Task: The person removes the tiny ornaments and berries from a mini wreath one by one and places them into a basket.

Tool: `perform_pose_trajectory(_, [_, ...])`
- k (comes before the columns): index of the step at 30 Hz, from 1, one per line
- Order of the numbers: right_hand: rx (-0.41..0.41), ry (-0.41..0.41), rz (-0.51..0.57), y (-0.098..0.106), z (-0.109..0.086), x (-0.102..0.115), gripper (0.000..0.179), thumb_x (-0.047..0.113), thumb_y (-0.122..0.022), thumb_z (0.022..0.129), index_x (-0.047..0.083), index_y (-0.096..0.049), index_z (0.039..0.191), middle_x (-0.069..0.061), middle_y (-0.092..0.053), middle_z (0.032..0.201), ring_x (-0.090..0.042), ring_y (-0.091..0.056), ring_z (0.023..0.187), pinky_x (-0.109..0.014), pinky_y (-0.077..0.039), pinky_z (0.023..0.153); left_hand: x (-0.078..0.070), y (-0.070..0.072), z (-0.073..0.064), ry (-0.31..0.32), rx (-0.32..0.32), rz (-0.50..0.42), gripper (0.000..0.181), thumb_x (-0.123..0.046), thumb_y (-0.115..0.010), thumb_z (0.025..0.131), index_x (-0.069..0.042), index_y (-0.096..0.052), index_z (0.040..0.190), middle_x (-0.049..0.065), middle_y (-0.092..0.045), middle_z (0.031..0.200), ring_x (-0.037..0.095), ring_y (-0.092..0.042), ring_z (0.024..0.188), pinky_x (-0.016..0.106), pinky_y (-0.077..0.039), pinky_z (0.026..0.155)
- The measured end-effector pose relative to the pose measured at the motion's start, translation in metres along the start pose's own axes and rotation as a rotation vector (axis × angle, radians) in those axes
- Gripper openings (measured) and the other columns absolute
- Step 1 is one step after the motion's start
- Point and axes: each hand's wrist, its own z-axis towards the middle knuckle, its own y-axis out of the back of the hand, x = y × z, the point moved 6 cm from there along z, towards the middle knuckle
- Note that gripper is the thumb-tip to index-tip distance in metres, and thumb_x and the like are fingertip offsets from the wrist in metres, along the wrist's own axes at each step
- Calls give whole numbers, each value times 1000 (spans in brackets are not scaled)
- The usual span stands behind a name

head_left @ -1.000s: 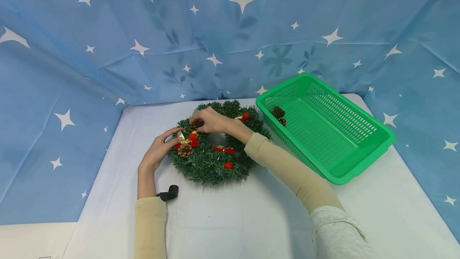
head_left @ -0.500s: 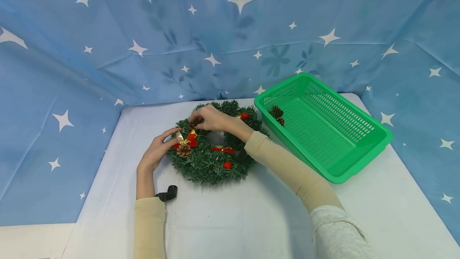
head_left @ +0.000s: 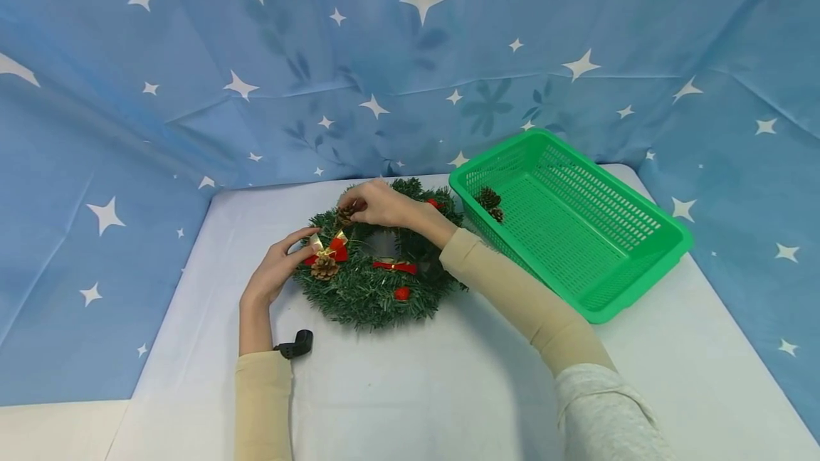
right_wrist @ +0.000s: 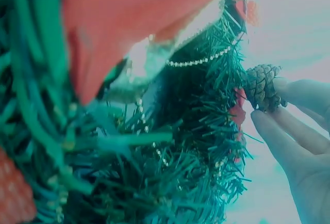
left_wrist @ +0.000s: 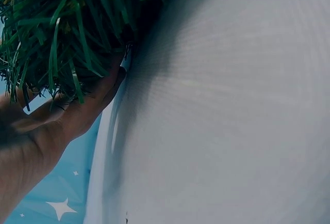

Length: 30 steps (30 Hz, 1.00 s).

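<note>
A green wreath (head_left: 368, 301) lies on the white table, dressed with red bows, red berries and a thin bead string. My left hand (head_left: 274, 272) grips its left edge in the head view, beside a red and gold bow (head_left: 333, 249) with a pine cone (head_left: 324, 267) just below. In the left wrist view, fingers (left_wrist: 98, 100) reach beneath the greenery. My right hand (head_left: 381, 205) crosses over the wreath and pinches another pine cone (right_wrist: 264, 87) between thumb and fingertips. That cone sits right against the wreath's upper left part, close to a red bow.
At the right stands a green perforated basket (head_left: 615, 255), its left end close to the wreath. Several pine cones (head_left: 490, 199) lie in its left corner. A blue star-patterned curtain (head_left: 384, 55) hangs behind the table. A black wrist camera (head_left: 297, 343) sits at my left wrist.
My right hand has risen slightly away from the bow, with the pine cone still pinched. The left hand keeps its hold on the wreath. The head view has shifted a little.
</note>
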Motion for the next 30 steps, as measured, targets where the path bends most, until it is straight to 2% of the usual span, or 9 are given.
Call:
perform_pose_trajectory(7, [-6, -23, 40, 5, -4, -3, 31, 4, -68, 99, 5, -71, 130, -12, -70, 129, -23, -72, 111, -25, -58, 93, 0, 1, 0, -4, -1, -2, 63, -37, -64, 103, -16, -43, 158, 10, -13, 173, 39, -5, 160, 71, -14, 122])
perform_pose_trajectory(18, [-54, -10, -2, 12, -6, -3, 27, 5, -69, 98, 4, -73, 125, -13, -73, 123, -23, -73, 105, -27, -59, 89, 1, 1, 0, -1, -2, -4, 63, -38, -64, 103, -16, -43, 159, 10, -14, 173, 39, -7, 159, 70, -15, 123])
perform_pose_trajectory(30, [-87, 7, 46, 14, -9, -1, 27, 6, -68, 98, 3, -74, 124, -13, -74, 121, -20, -75, 100, -23, -59, 86, 0, 0, 0, 1, -3, 1, 63, -38, -64, 103, -17, -43, 159, 10, -13, 173, 39, -5, 159, 71, -14, 122])
